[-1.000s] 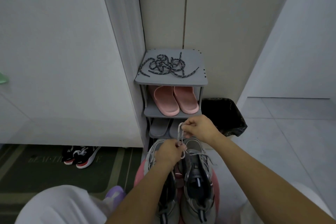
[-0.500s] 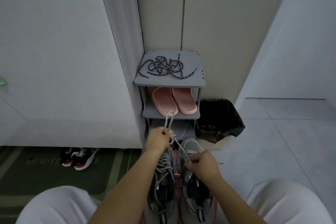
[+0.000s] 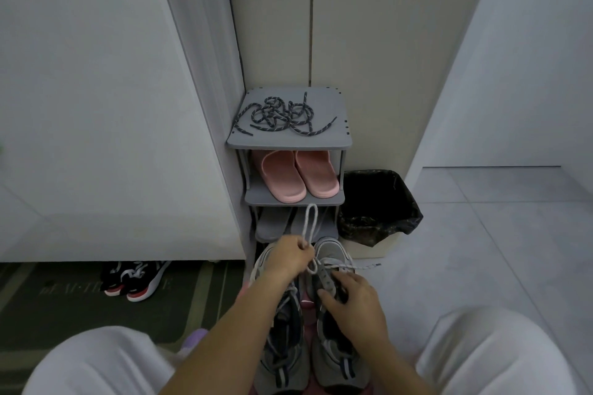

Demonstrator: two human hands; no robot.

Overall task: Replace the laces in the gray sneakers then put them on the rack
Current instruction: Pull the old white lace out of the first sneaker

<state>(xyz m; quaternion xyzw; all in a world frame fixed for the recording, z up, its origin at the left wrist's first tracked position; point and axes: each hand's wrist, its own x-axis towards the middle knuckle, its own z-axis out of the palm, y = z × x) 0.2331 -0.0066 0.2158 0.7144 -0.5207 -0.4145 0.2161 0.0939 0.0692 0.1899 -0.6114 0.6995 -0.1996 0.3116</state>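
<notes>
Two gray sneakers stand side by side on the floor between my knees, the left sneaker (image 3: 282, 359) partly under my forearm, the right sneaker (image 3: 333, 250) beside it. My left hand (image 3: 290, 258) pinches a light gray lace (image 3: 310, 218) whose loop sticks up above my fist. The lace's free end (image 3: 362, 266) trails to the right over the right sneaker's toe. My right hand (image 3: 353, 305) rests on the right sneaker's tongue and eyelets, its fingers bent over them. A dark speckled lace (image 3: 285, 117) lies tangled on top of the gray shoe rack (image 3: 333, 141).
Pink slippers (image 3: 296, 176) fill the rack's second shelf and gray slippers (image 3: 272, 223) the third. A bin with a black bag (image 3: 378, 205) stands right of the rack. Black-and-red sneakers (image 3: 134, 279) sit on a dark mat (image 3: 64, 298) at left. Tiled floor (image 3: 481, 250) stretches right.
My left hand has kept hold of the lace loop above the shoes. My right hand let go of the lace near the toe and came down onto the right sneaker's tongue.
</notes>
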